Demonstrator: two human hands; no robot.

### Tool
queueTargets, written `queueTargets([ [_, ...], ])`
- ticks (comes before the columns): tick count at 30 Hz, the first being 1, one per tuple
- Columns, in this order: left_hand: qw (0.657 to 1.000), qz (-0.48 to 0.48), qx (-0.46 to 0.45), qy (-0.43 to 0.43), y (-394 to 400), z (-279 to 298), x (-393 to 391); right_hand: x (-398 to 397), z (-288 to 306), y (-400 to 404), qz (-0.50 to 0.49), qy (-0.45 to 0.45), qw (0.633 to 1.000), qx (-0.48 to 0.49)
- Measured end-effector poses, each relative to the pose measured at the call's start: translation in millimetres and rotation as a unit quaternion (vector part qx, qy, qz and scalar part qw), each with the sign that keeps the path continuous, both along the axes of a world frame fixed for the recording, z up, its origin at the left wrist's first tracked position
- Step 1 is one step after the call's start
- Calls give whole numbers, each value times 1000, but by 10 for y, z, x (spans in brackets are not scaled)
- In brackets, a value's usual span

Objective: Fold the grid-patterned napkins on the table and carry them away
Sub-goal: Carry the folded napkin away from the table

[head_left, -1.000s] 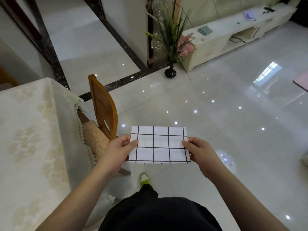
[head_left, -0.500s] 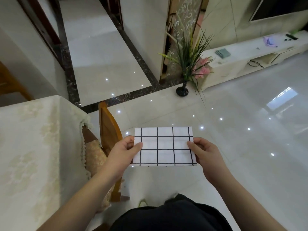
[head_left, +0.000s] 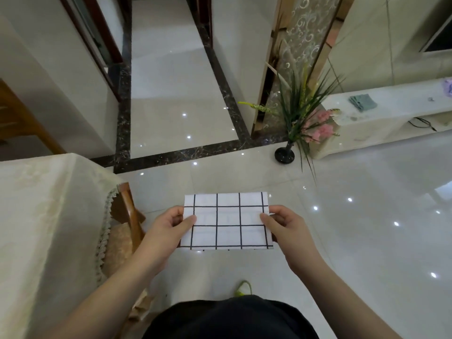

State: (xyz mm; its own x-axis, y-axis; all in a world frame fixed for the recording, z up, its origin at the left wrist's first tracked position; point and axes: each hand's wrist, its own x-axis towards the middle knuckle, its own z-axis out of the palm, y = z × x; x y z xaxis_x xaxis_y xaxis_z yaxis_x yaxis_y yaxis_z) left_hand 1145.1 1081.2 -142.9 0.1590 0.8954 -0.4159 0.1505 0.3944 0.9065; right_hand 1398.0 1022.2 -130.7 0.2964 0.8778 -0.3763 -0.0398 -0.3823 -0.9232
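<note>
Glossy floor ahead, table left, hands pinching napkin edges

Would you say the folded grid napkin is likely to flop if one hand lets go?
Probably yes: the napkin looks thin, and the left hand and right hand each pinch one end. It also seems light, held at the edges only.

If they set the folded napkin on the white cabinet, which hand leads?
Probably right. Both hands pinch the folded grid napkin at its side edges, left hand nearest the dining table, right hand on the side where the white cabinet stands.
</note>
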Motion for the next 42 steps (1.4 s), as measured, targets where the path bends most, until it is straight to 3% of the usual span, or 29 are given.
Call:
queueTargets([
  [17,996,77,26,39,988,63,195,236,-134,1539,112,-20,994,4],
  [27,983,165,32,69,1926,-10,-386,-377,-105,2910,204,-63,977,8],
  [42,958,284,16,41,2932,-115,-951,-1059,-247,4359,291,-58,955,-8],
])
